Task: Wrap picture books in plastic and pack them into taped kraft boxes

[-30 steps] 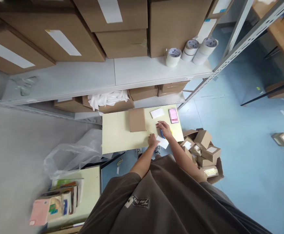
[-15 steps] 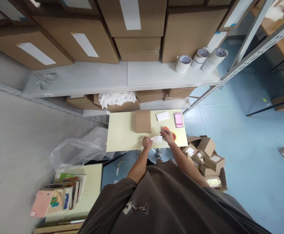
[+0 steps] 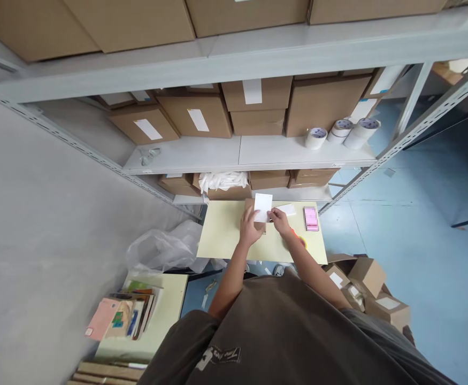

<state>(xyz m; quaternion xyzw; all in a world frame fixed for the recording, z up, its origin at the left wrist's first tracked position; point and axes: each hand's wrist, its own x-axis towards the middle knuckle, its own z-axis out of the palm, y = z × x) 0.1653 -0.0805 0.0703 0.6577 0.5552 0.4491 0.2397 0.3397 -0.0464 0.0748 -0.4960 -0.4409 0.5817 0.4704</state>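
Observation:
A white paper label (image 3: 263, 206) is held up over the pale yellow table (image 3: 221, 235). My left hand (image 3: 251, 227) pinches its lower left side, and my right hand (image 3: 277, 219) grips its lower right corner. Below the label and my left hand lies a brown cardboard box (image 3: 249, 204), mostly covered by them. Behind my right hand rests a stack of white labels (image 3: 286, 209). Under my right forearm shows a red and yellow tape roll (image 3: 301, 241), partly hidden. A pink pad (image 3: 311, 218) lies at the table's right end.
A metal shelf (image 3: 201, 155) with cardboard boxes and white tape rolls (image 3: 316, 137) stands beyond the table. To the right, an open carton holds several small boxes (image 3: 367, 275). Clear plastic bags (image 3: 165, 248) and a side table with books (image 3: 137, 313) are on the left.
Both hands have lifted the label from the table's near edge to over the cardboard box, and it now faces up flat. The camera view has shifted, showing a higher shelf.

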